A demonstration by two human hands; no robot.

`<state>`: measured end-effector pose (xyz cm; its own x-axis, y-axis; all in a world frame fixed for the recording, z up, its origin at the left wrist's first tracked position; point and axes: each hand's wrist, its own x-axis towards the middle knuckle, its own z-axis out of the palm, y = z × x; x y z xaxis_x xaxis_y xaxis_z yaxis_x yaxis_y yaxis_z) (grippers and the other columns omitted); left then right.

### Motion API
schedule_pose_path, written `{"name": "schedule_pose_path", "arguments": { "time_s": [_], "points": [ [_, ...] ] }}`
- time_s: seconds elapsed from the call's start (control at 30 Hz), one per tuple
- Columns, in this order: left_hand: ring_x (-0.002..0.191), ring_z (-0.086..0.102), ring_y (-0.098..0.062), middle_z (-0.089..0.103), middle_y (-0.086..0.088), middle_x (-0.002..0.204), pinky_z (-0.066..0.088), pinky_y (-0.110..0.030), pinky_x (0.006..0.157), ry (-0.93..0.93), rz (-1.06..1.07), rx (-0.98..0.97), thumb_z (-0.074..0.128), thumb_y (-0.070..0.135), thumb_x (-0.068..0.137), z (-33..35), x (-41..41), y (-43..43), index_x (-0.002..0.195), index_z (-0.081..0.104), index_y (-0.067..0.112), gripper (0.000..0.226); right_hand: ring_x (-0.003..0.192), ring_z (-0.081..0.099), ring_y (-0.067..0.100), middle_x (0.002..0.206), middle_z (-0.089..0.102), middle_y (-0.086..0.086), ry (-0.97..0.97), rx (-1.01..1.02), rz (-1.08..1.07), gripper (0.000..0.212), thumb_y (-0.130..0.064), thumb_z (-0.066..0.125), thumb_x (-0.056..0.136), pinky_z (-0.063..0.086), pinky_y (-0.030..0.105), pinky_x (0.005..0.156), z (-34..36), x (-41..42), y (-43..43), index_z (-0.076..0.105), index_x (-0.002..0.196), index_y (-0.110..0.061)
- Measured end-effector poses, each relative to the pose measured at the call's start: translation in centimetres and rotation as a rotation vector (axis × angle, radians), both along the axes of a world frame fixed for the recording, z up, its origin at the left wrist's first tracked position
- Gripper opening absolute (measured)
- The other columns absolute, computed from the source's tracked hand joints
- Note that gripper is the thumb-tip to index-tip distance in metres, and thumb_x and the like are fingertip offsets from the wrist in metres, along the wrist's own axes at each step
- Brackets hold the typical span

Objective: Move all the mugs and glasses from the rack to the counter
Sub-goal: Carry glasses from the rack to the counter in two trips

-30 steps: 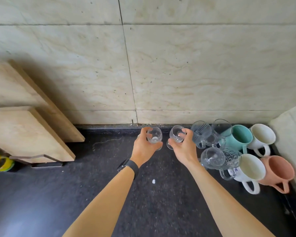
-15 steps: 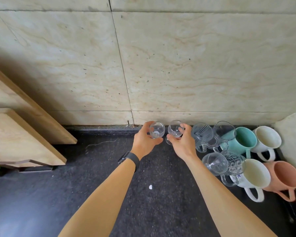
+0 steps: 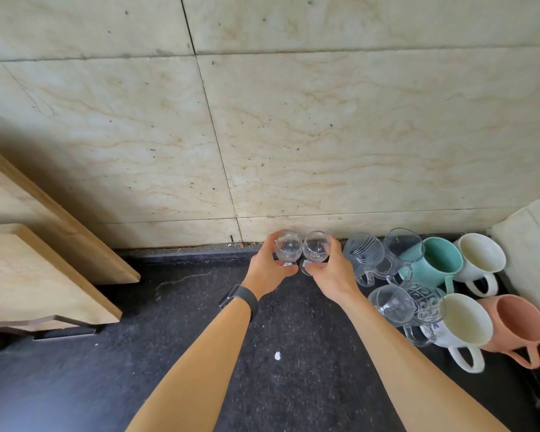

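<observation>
While the left hand (image 3: 267, 269) grips one stemmed glass (image 3: 288, 247), the right hand (image 3: 332, 272) grips another (image 3: 316, 249).

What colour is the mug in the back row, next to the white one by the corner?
Teal mug, light blue-green inside and out; the head view shows it clearly.

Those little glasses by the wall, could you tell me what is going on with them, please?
A person holds one small stemmed glass in each hand: the left hand grips the left glass, the right hand the right glass. Both are low over the dark counter near the wall, beside glass mugs and ceramic mugs.
</observation>
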<state>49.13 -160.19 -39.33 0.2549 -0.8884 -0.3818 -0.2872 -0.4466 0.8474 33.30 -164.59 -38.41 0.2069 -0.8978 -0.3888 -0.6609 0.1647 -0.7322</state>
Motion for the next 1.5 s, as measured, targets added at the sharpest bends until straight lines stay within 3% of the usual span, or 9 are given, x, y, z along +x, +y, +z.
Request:
{"name": "schedule_pose_path", "arguments": {
  "time_s": [0.1, 0.17, 0.27, 0.37, 0.5, 0.8, 1.0, 1.23, 1.5],
  "points": [
    [0.097, 0.071, -0.016, 0.063, 0.002, 0.125, 0.059, -0.034, 0.080, -0.023, -0.030, 0.012, 0.078, 0.012, 0.080, 0.7, 0.0, 0.4, 0.139, 0.036, 0.045, 0.079, 0.096, 0.061, 0.022, 0.137, 0.059, 0.009, 0.048, 0.033, 0.007, 0.085, -0.013, 0.061, 0.094, 0.047, 0.031, 0.076, 0.7, -0.1, 0.2, 0.007, 0.159, -0.020],
    [0.096, 0.071, -0.018, 0.060, -0.001, 0.132, 0.058, -0.034, 0.075, -0.043, -0.049, 0.013, 0.075, 0.011, 0.084, 1.4, 0.0, 0.9, 0.149, 0.026, 0.037, 0.086, 0.103, 0.062, 0.026, 0.139, 0.057, 0.012, 0.072, 0.047, 0.010, 0.087, -0.014, 0.061, 0.094, 0.044, 0.031, 0.077, 1.4, -0.2, 0.7, 0.003, 0.159, -0.017],
    [0.090, 0.070, -0.020, 0.053, -0.004, 0.143, 0.050, -0.026, 0.062, -0.078, -0.069, 0.041, 0.070, 0.006, 0.087, 2.8, 0.3, 2.1, 0.155, 0.018, 0.031, 0.089, 0.106, 0.064, 0.028, 0.142, 0.055, 0.011, 0.076, 0.051, 0.023, 0.088, -0.018, 0.061, 0.092, 0.050, 0.035, 0.082, 2.3, -0.5, 2.2, 0.004, 0.158, -0.017],
    [0.096, 0.067, -0.022, 0.048, -0.007, 0.148, 0.052, -0.027, 0.068, -0.134, -0.089, 0.080, 0.068, 0.011, 0.089, 4.5, 0.7, 4.5, 0.152, 0.027, 0.029, 0.077, 0.116, 0.063, 0.026, 0.150, 0.048, 0.009, 0.060, 0.087, 0.031, 0.085, -0.022, 0.061, 0.093, 0.050, 0.042, 0.099, 4.1, -1.2, 4.6, 0.007, 0.159, -0.019],
    [0.119, 0.059, -0.025, 0.049, -0.007, 0.148, 0.050, -0.030, 0.086, -0.265, -0.168, 0.149, 0.063, 0.028, 0.094, 7.4, 0.8, 8.9, 0.149, 0.036, 0.025, 0.061, 0.135, 0.050, 0.017, 0.155, 0.043, -0.001, 0.042, 0.088, 0.075, 0.063, -0.030, 0.055, 0.098, 0.043, 0.033, 0.107, 8.0, -3.0, 9.7, 0.029, 0.154, -0.020],
    [0.135, 0.045, -0.022, 0.054, 0.007, 0.144, 0.042, -0.039, 0.108, -0.780, -0.254, 0.090, 0.049, 0.043, 0.096, 17.1, -0.2, 21.3, 0.139, 0.052, 0.033, 0.043, 0.133, 0.047, 0.009, 0.143, 0.055, -0.015, 0.121, -0.327, 0.284, 0.035, -0.039, 0.054, 0.099, 0.035, 0.023, 0.106, 18.7, -9.1, 20.0, 0.062, 0.132, -0.030],
    [0.135, 0.045, -0.019, 0.053, 0.008, 0.145, 0.039, -0.038, 0.110, -0.893, -0.037, 0.025, 0.048, 0.043, 0.098, 22.8, -0.8, 31.0, 0.141, 0.050, 0.034, 0.044, 0.137, 0.040, 0.013, 0.142, 0.055, -0.017, 0.202, -0.627, 0.515, 0.040, -0.046, 0.045, 0.100, 0.031, 0.030, 0.114, 24.1, -9.9, 23.1, 0.058, 0.136, -0.034],
    [0.124, 0.055, -0.022, 0.063, 0.007, 0.132, 0.045, -0.037, 0.100, -1.053, 0.293, 0.041, 0.049, 0.040, 0.094, 29.2, -2.7, 45.4, 0.131, 0.059, 0.034, 0.039, 0.136, 0.040, 0.017, 0.140, 0.058, -0.014, 0.071, -0.808, 0.789, 0.039, -0.042, 0.047, 0.099, 0.031, 0.030, 0.114, 28.4, -6.6, 30.7, 0.059, 0.135, -0.034],
    [0.132, 0.048, -0.020, 0.055, 0.010, 0.143, 0.037, -0.040, 0.111, -1.131, 0.704, 0.282, 0.049, 0.043, 0.095, 32.2, -8.2, 69.7, 0.135, 0.055, 0.038, 0.040, 0.139, 0.039, 0.018, 0.144, 0.055, -0.013, -0.109, -0.898, 1.185, 0.041, -0.045, 0.046, 0.099, 0.032, 0.035, 0.113, 31.2, -1.0, 48.7, 0.055, 0.139, -0.036]
  ]
}}
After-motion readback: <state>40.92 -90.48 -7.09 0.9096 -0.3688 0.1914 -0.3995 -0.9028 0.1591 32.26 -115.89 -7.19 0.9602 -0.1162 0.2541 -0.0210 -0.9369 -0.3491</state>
